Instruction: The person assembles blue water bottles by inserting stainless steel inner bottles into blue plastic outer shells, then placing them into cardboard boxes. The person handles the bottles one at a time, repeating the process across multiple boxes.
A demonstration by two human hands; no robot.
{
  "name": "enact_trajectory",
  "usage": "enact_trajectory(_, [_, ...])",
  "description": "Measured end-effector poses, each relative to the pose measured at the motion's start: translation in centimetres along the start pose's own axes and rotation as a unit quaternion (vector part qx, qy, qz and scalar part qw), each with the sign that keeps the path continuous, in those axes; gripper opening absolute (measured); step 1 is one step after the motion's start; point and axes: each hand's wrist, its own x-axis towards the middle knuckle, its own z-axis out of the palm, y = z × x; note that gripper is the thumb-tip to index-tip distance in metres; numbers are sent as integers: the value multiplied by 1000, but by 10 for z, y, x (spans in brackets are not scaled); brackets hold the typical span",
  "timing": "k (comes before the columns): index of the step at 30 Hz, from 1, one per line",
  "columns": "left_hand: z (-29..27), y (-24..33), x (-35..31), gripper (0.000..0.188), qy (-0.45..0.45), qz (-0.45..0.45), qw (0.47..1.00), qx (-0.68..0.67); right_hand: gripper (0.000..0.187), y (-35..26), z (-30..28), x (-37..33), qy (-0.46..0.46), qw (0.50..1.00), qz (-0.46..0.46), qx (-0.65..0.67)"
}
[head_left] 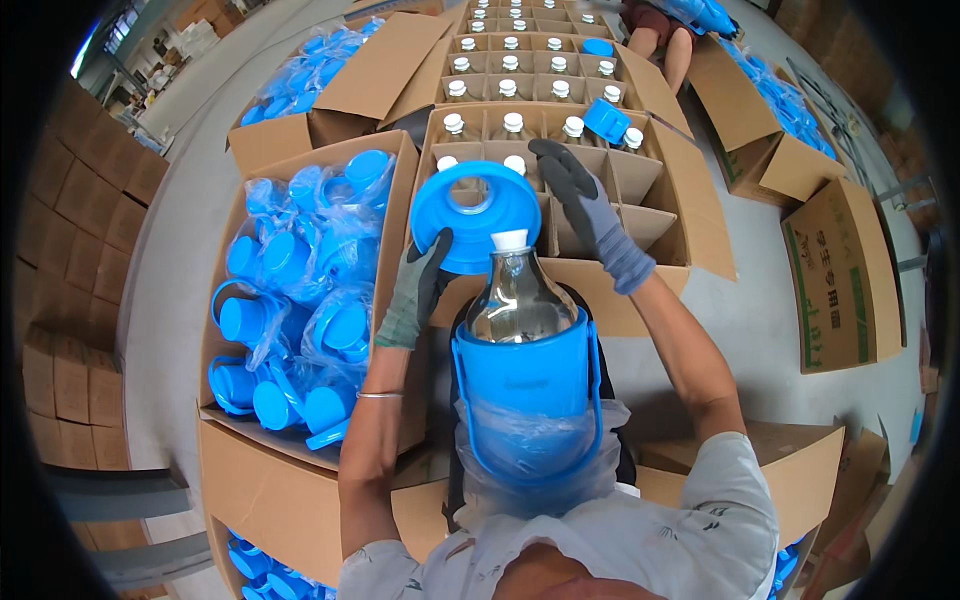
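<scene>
My left hand [424,290], in a grey-green glove, grips the lower left edge of a blue plastic thermos collar [433,228] with a round hole, tilted upright. My right hand [585,195], also gloved, is just right of the collar with its fingers stretched out, holding nothing I can see. Close below, in my lap, a blue thermos casing [525,380] with a carry handle stands upright. A clear glass liner [518,305] with a white stopper [510,240] rises out of it. Crumpled clear plastic wrap [490,440] hangs around the casing's lower part.
Ahead stands a divided carton [645,175] holding several stoppered glass liners, with a blue part [606,121] on top. A carton [408,170] of wrapped blue casings is at left. More open cartons stand around, stacked boxes [75,200] far left. Another person's legs [665,45] show at back right.
</scene>
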Motion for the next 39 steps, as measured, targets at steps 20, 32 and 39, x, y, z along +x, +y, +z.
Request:
enact_trajectory(20, [45,68,-39,48,-171,14,955,244,57,-20,2,-72,-154,939,219,218])
enact_trajectory(32, [67,79,-53,70,-79,-81,988,102,53,-11,2,-86,-136,942,209,227])
enact_trajectory(39, [104,114,-56,78,16,-35,912,407,52,42,13,-98,-151,856,255,424])
